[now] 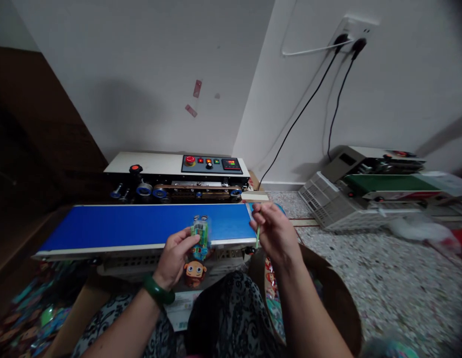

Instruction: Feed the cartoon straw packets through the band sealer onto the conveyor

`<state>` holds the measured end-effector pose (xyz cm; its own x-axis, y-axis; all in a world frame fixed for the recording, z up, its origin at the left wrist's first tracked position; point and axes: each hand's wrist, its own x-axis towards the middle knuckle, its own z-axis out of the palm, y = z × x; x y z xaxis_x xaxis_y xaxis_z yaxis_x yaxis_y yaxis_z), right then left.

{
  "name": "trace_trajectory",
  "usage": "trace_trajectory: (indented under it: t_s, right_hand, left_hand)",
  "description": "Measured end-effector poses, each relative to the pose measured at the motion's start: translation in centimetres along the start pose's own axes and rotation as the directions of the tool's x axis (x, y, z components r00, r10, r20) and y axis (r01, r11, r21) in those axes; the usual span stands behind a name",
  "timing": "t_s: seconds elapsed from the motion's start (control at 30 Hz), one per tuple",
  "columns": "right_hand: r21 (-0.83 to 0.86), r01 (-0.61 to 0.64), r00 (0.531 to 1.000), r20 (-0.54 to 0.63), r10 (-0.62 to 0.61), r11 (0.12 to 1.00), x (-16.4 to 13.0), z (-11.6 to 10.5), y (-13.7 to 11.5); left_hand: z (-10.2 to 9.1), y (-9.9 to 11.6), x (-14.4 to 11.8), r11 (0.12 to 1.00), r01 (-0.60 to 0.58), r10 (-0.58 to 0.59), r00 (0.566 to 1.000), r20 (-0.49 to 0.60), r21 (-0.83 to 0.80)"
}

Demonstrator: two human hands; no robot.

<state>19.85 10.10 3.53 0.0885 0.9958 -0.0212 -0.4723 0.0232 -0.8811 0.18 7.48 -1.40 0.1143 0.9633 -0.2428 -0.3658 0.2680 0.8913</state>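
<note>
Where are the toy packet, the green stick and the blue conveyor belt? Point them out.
toy packet [199,237]: head view, on its clear upper part above the left hand's fingers.
green stick [258,236]: head view, on its shaft below the right hand.
blue conveyor belt [134,224]: head view, on its bare middle.

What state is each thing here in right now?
Left hand: gripping a clear toy packet, held upright.
Right hand: pinching a thin green stick.
Sealing machine: powered, display lit.
Blue belt: nothing lying on it.
Two black plugs: in the wall socket.
Second machine: lying on the floor.
</note>
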Motion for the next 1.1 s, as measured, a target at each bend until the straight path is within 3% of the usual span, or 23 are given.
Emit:
trace_trajectory:
  t_s: [0.1,0.23,0.3,0.4,0.53,0.6,0.7,0.97,1.1]
  right_hand:
    - [-0.191,-0.083,0.993,0.065,0.097,0.978,-1.6,0.8,3.8]
    - [-0.394,-0.068,0.977,0.158,0.141,0.917,-3.3,2.3,7.7]
    - [-0.414,-0.062,0.983,0.132,0.127,0.908,-3.3,2.0,8.1]
    - [-0.402,-0.074,0.995,0.030,0.094,0.912,-1.9,-0.5,7.2]
    - [-0.372,-0.096,0.978,-0.209,0.017,0.923,1.9,-5.5,5.5]
    - [-0.365,-0.184,0.947,-0.315,0.065,0.913,4.1,-7.5,5.1]
    - [-0.344,-0.291,0.913,-0.377,0.152,0.893,6.8,-9.0,4.9]
    - [-0.396,-0.395,0.910,-0.291,0.294,0.829,9.8,-7.2,5.9]
    - [-0.449,-0.391,0.914,-0.294,0.280,0.803,10.0,-5.8,6.4]
  left_hand:
    - [0.4,-0.1,0.1,0.990,-0.113,0.115,0.993,-0.026,0.085]
    - [1.0,-0.2,0.3,0.929,-0.200,0.204,0.979,0.019,0.311]
    - [1.1,-0.1,0.4,0.894,-0.209,0.217,0.976,0.025,0.396]
    - [1.0,-0.1,0.5,0.868,-0.215,0.254,0.967,-0.029,0.447]
    - [0.8,-0.2,0.3,0.940,-0.155,0.199,0.973,-0.118,0.304]
    - [1.0,-0.2,0.2,0.964,-0.148,0.178,0.977,-0.120,0.220]
    - [1.1,-0.2,0.2,0.981,-0.107,0.130,0.981,-0.140,0.162]
    - [0.5,-0.8,0.7,0.997,0.026,-0.007,0.973,-0.230,0.078]
    - [0.8,-0.5,1.0,0.998,0.031,-0.021,0.978,-0.208,0.047]
